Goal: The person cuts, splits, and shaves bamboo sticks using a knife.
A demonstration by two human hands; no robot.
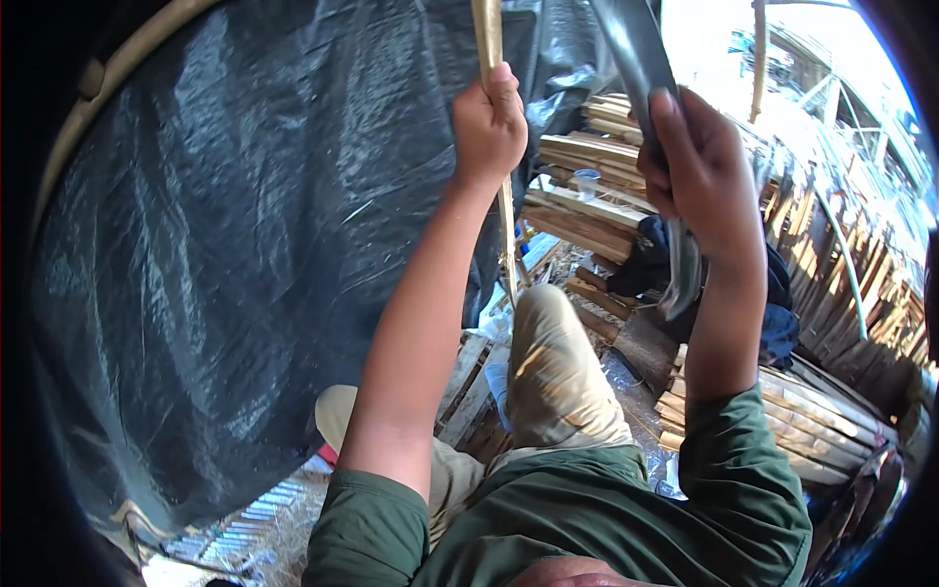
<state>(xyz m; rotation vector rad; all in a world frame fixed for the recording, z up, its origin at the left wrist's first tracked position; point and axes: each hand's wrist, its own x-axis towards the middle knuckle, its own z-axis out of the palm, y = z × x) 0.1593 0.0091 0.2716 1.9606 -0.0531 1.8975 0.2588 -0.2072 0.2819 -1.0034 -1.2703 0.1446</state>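
A pale wooden strip (pixel 488 44) is gripped by the left hand (pixel 489 132), whose fingers are closed fully around it, with the thumb laid along it and pointed upward. The strip is held almost upright: its upper part is carried above the left hand and cut off by the top edge of the view, while its lower part is run down below the same hand, to just beside the knee (pixel 548 318); whether the knee is touched cannot be told.

A large metal blade (pixel 636 59) is held to the right of the strip by the right hand (pixel 709 171), with the fingers wrapped around its lower part and the thumb pressed along it. The blade is tilted up and to the left from the right hand, apart from the strip. Below the right hand a shiny grey end (pixel 683 279) is seen, blurred.

Between the two hands, and lower, stacked split timber (pixel 587 230) is seen, with a clear plastic cup (pixel 587 181) set on it. Dark cloth (pixel 644 256) is bunched below the right hand, and farther below it a bundle of bamboo (pixel 787 416) is laid. To the right of that hand, many slats (pixel 871 269) are ranged closely side by side. The whole area left of the left hand is filled by a creased black plastic sheet (pixel 245 245), edged at its far upper corner by a curved pole (pixel 127 49).
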